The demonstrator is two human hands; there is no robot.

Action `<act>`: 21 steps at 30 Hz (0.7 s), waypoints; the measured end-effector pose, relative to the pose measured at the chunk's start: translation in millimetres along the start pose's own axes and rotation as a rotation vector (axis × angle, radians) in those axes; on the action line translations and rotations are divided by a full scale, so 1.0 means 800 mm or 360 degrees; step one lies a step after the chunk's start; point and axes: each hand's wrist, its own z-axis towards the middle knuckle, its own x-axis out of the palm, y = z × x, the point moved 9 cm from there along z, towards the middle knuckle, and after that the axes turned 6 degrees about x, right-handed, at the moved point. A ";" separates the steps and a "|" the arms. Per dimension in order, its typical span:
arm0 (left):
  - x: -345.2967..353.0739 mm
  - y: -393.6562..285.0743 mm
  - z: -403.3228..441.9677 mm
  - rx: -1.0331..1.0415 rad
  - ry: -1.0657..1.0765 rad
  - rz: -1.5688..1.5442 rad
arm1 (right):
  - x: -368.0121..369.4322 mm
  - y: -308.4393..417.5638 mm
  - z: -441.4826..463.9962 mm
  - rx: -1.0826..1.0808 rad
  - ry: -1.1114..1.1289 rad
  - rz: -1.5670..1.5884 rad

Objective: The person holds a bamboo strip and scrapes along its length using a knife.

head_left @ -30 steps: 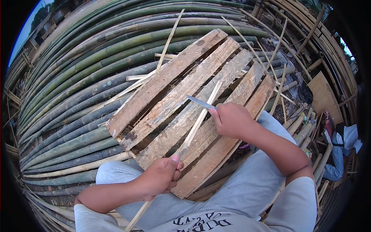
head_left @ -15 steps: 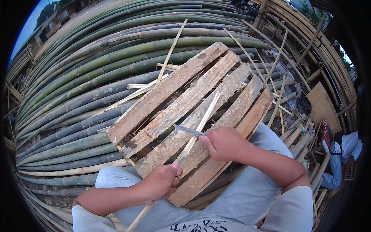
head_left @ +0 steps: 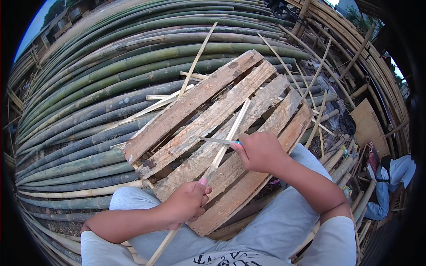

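My left hand [head_left: 187,201] is closed around a pale bamboo strip [head_left: 229,138], thumb laid along it. The strip runs from below that hand up across a slatted wooden pallet [head_left: 195,122] in front of my lap. In my right hand [head_left: 262,152], closed as a fist, is a knife; its handle is mostly hidden, with a bit of blue showing. The knife blade [head_left: 215,140] points left and lies across the strip, above my left hand. Whether the edge is biting into the strip I cannot tell.
Long green bamboo poles [head_left: 133,71] lie side by side under and beyond the pallet. Loose split strips [head_left: 198,60] rest on them. At the right are a plywood board [head_left: 369,126], blue-grey cloth [head_left: 384,190] and stacked split bamboo [head_left: 355,48].
My right hand and the knife have shifted slightly up along the strip. The far end of the strip has swung a little left; my left hand keeps its grip.
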 end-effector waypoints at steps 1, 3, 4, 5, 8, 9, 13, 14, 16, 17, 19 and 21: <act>0.000 -0.001 0.000 0.0000 -0.0002 0.0011 | 0.002 0.013 -0.007 -0.0031 0.0052 -0.0025; 0.001 0.001 0.001 0.0011 0.0003 0.0014 | 0.007 0.013 -0.007 -0.0058 0.0114 -0.0043; 0.001 0.004 0.001 0.0009 0.0003 0.0019 | 0.009 -0.008 0.004 0.0048 0.0070 -0.0089; 0.001 0.007 0.000 -0.0013 -0.0001 0.0018 | 0.010 -0.027 0.011 0.0156 0.0029 -0.0131; 0.003 0.008 0.000 -0.0023 0.0024 0.0056 | 0.008 -0.050 0.020 0.0262 -0.0060 -0.0136; 0.000 0.009 0.002 -0.0011 -0.0005 0.0080 | 0.010 -0.042 0.015 0.0258 -0.0065 -0.0139; -0.006 0.010 0.009 0.0088 -0.0016 0.0160 | 0.024 -0.002 0.000 -0.0030 0.0135 0.0029; -0.006 0.012 0.011 0.0068 -0.0015 0.0151 | 0.022 -0.005 0.005 -0.0006 0.0113 0.0003; -0.013 0.002 0.015 0.0099 -0.0076 0.0206 | 0.021 -0.006 0.005 0.0035 0.0034 -0.0049; -0.012 0.003 0.014 0.0096 -0.0074 0.0217 | 0.023 -0.011 0.007 0.0044 0.0027 -0.0044; -0.007 0.005 0.011 0.0095 -0.0030 0.0168 | 0.014 -0.037 0.016 0.0191 -0.0118 -0.0208; 0.000 0.008 0.003 0.0021 -0.0009 0.0141 | 0.008 -0.078 0.033 0.0250 -0.0122 -0.0205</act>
